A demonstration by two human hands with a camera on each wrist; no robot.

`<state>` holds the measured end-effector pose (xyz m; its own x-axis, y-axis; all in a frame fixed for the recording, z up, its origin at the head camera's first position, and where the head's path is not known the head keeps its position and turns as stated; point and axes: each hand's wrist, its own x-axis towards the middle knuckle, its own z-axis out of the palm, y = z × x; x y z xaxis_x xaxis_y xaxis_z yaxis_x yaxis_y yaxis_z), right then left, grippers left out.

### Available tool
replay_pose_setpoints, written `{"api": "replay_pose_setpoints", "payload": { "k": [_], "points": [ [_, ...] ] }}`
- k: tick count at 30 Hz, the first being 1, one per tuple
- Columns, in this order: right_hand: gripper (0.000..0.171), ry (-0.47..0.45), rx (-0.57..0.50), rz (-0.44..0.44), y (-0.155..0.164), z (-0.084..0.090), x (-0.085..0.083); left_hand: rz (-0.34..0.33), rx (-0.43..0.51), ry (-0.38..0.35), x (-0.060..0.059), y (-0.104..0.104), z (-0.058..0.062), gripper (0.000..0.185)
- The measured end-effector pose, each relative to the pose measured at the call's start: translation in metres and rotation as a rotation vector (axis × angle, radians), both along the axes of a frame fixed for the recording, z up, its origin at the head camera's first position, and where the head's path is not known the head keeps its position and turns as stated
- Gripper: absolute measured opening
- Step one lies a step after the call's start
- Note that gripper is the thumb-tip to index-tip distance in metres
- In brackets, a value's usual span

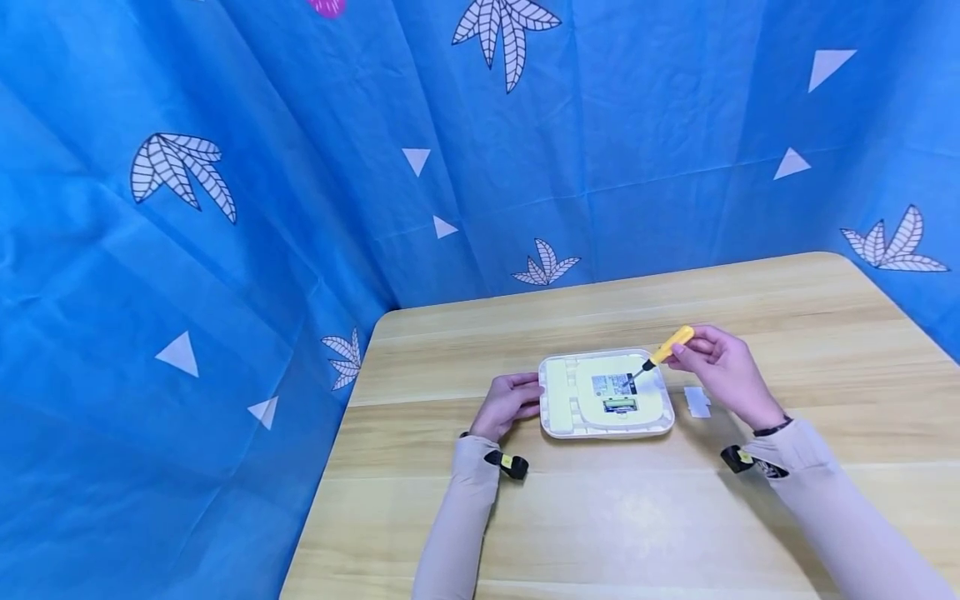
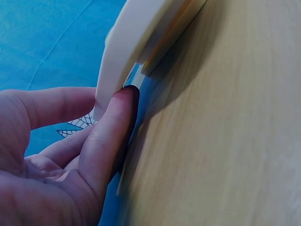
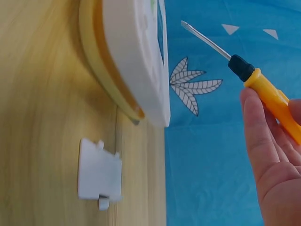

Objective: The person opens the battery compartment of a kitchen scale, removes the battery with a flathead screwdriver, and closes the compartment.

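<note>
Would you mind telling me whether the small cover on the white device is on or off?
Off. The small white cover lies on the table beside the device, whose opening shows parts inside.

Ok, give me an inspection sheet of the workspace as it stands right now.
Surface: wooden table, light grain.
Job's things: white square device lying flat, inner label and green part exposed; yellow-handled screwdriver, tip over the opening.
Clutter: small white cover piece lying on the table right of the device.
Grippers: left hand grips the device's left edge; right hand holds the screwdriver.
Cables: nothing seen.
Surroundings: blue leaf-patterned cloth behind and at both sides.
</note>
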<state>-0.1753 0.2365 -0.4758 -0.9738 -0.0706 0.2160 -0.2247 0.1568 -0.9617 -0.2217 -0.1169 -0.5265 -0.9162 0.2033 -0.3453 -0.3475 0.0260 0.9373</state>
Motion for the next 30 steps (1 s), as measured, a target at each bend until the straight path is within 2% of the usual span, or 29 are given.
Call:
{"api": "replay_pose_setpoints", "payload": {
  "k": [11,16,21,30],
  "points": [
    [0.033,0.019,0.113,-0.047,0.006,-0.006,0.012,-0.005,-0.011,-0.016,0.0,-0.001,0.0,0.045],
    [0.031,0.02,0.1,-0.066,0.007,-0.005,0.015,-0.005,-0.019,-0.01,-0.003,0.0,0.0,0.045],
    [0.029,0.025,0.099,-0.05,0.007,-0.007,0.016,-0.004,-0.019,-0.014,-0.003,0.0,0.001,0.046],
    [0.027,0.039,0.202,-0.055,0.003,-0.006,0.017,-0.006,-0.025,-0.025,-0.004,0.001,0.001,0.047]
  ]
}}
